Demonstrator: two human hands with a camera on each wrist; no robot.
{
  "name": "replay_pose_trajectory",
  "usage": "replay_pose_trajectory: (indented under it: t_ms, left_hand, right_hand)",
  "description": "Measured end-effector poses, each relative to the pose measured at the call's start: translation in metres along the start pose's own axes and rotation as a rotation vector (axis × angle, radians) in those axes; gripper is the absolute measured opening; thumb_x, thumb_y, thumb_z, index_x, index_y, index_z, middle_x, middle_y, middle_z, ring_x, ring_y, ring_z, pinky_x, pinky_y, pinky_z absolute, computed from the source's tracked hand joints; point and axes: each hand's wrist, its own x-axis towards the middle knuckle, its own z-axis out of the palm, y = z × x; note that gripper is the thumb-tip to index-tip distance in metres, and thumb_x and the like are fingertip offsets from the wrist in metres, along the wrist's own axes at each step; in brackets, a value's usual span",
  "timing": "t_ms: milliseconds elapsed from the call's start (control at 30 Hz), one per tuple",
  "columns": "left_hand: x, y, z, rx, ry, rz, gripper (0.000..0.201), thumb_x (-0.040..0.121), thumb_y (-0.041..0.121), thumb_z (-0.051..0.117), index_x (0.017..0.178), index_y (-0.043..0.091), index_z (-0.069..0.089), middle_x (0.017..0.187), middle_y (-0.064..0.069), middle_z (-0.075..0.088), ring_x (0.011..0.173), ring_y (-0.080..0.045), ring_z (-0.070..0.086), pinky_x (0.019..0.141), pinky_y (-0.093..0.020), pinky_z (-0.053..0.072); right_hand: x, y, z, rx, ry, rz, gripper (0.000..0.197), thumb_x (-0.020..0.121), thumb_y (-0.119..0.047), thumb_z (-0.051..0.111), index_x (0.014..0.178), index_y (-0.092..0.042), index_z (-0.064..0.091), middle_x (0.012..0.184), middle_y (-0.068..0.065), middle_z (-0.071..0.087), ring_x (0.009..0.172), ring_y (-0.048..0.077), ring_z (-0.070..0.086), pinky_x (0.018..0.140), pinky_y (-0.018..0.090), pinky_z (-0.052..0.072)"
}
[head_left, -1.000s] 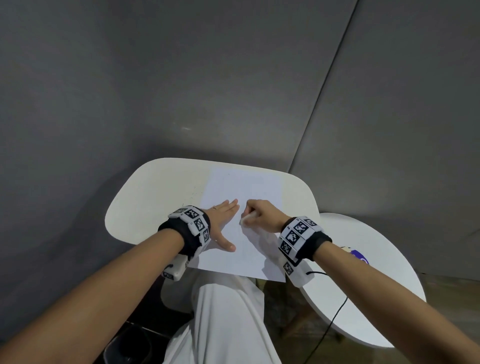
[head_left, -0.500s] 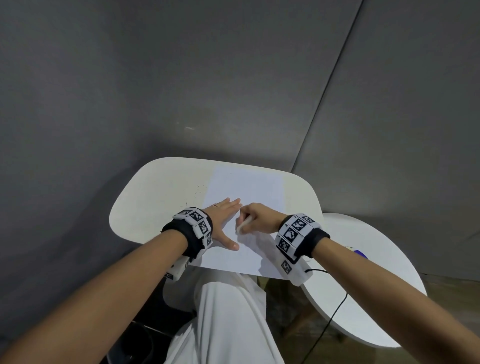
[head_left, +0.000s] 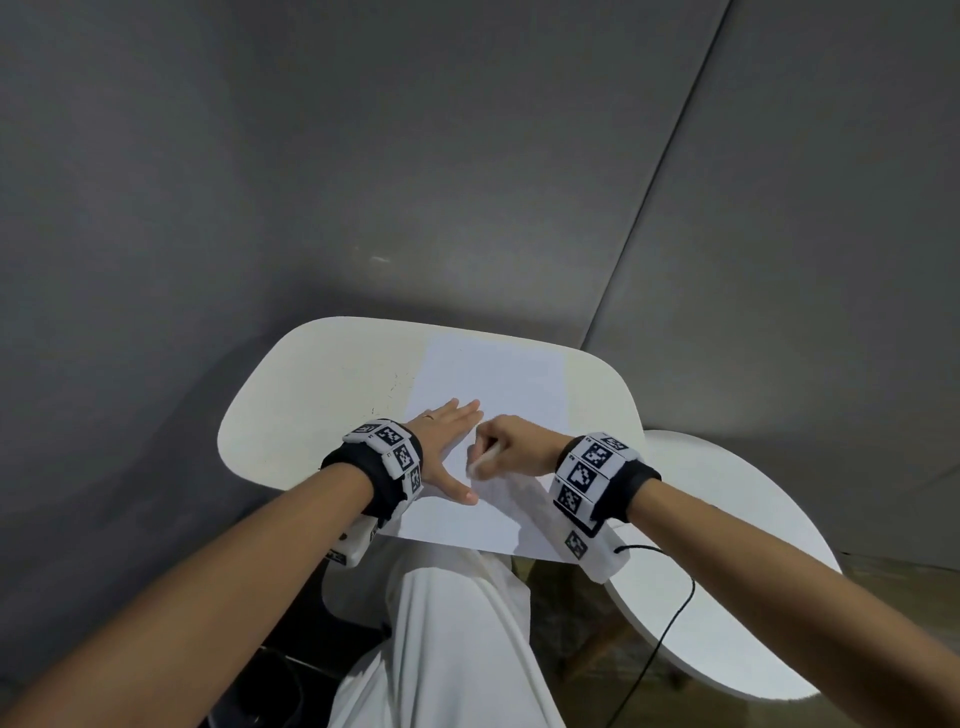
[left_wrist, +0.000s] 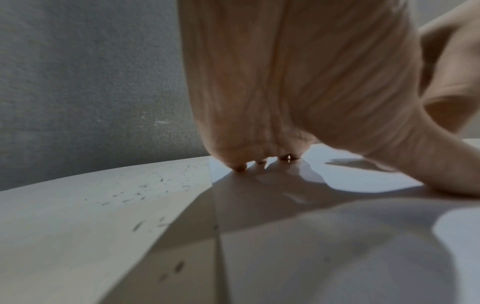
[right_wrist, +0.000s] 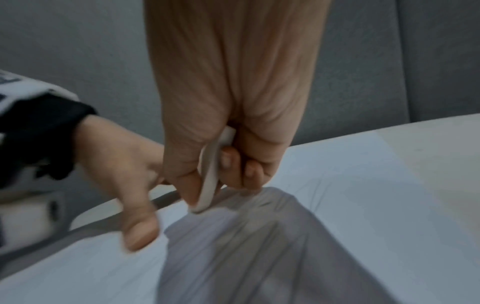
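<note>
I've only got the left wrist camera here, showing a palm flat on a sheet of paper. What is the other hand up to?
Observer: The right hand grips a slim white tool, its fingers curled round it. I cannot tell whether it is a pen.
Operator: Where is its lower end?
Observer: Low over the sheet of paper, just right of the left hand, near its thumb. The blur hides whether it touches.
Operator: Anything beside this table?
Observer: A second round white table stands to the right. A black cable runs across it from the right wristband.
</note>
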Motion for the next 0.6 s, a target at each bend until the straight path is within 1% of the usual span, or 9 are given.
replay_pose_trajectory:
  t_ms: [33,100,167,267,300,433,467,533,600]
  left_hand:
    - [0.0,0.001,-0.001,0.008,-0.009,0.001,0.12,0.074,0.063,0.07,0.154,0.021,-0.009,0.16,0.008,-0.019,0.146,-0.014,-0.019,0.117,-0.038,-0.008]
    - [-0.001,0.002,-0.001,0.029,-0.014,-0.002,0.123,0.069,0.067,0.068,0.154,0.021,-0.009,0.16,0.006,-0.019,0.146,-0.016,-0.019,0.117,-0.04,-0.007]
    - [-0.001,0.002,-0.001,0.034,-0.019,-0.001,0.123,0.067,0.069,0.065,0.154,0.023,-0.008,0.16,0.006,-0.019,0.147,-0.018,-0.018,0.117,-0.042,-0.006]
    - [-0.002,0.003,-0.002,0.028,-0.013,0.001,0.117,0.074,0.063,0.07,0.154,0.026,-0.007,0.16,0.005,-0.019,0.146,-0.018,-0.019,0.117,-0.043,-0.006]
    - [-0.002,0.004,-0.004,0.029,-0.022,0.002,0.117,0.073,0.064,0.069,0.154,0.027,-0.007,0.16,0.005,-0.019,0.146,-0.019,-0.019,0.117,-0.044,-0.006]
    - [-0.002,0.006,-0.005,0.055,-0.056,-0.012,0.118,0.061,0.072,0.057,0.154,0.032,-0.004,0.16,0.003,-0.02,0.146,-0.021,-0.02,0.117,-0.047,-0.006]
    - [-0.002,0.006,-0.006,0.056,-0.058,-0.015,0.118,0.061,0.072,0.058,0.154,0.033,-0.003,0.16,0.003,-0.02,0.146,-0.021,-0.02,0.117,-0.047,-0.006]
    - [-0.001,0.006,-0.006,0.056,-0.057,-0.029,0.118,0.064,0.07,0.066,0.153,0.035,-0.002,0.16,0.004,-0.019,0.146,-0.021,-0.02,0.118,-0.049,-0.005]
    - [0.0,0.007,-0.007,0.062,-0.057,-0.047,0.118,0.064,0.069,0.069,0.153,0.036,-0.001,0.16,0.005,-0.019,0.147,-0.021,-0.019,0.118,-0.052,-0.003]
  right_hand:
    - [0.0,0.001,-0.002,0.003,0.006,0.007,0.007,0.078,-0.013,0.068,0.078,-0.012,0.062,0.089,0.006,0.067,0.077,0.013,0.058,0.071,0.023,0.046]
    - [0.003,0.005,-0.009,0.005,0.157,0.019,0.02,0.077,-0.011,0.068,0.069,-0.015,0.051,0.097,0.012,0.069,0.084,0.02,0.061,0.068,0.023,0.045]
    - [0.004,0.006,-0.01,-0.019,0.242,0.015,0.029,0.078,-0.008,0.066,0.065,-0.02,0.043,0.096,0.011,0.069,0.087,0.023,0.062,0.063,0.019,0.041]
    - [-0.002,0.001,-0.004,-0.048,0.009,-0.005,0.021,0.08,-0.011,0.066,0.068,-0.022,0.053,0.078,-0.006,0.061,0.069,0.004,0.056,0.059,0.012,0.04]
    - [-0.004,0.001,-0.005,-0.043,-0.01,0.002,0.018,0.08,-0.011,0.067,0.07,-0.021,0.056,0.076,-0.007,0.06,0.068,0.003,0.054,0.06,0.012,0.04]
    - [-0.003,0.01,-0.013,-0.008,0.212,0.012,0.023,0.075,-0.006,0.066,0.067,-0.017,0.048,0.091,0.01,0.069,0.08,0.018,0.058,0.068,0.024,0.044]
    - [-0.004,0.012,-0.012,-0.008,0.177,0.007,0.023,0.075,-0.007,0.066,0.066,-0.018,0.048,0.089,0.009,0.069,0.079,0.018,0.058,0.068,0.024,0.045]
    - [-0.01,0.011,-0.008,-0.038,0.019,0.003,0.022,0.077,-0.011,0.068,0.065,-0.023,0.054,0.079,-0.002,0.065,0.071,0.009,0.057,0.065,0.017,0.044]
    - [-0.011,0.013,-0.011,-0.025,0.037,0.012,0.02,0.078,-0.011,0.068,0.067,-0.021,0.055,0.078,-0.006,0.064,0.068,0.004,0.056,0.062,0.014,0.042]
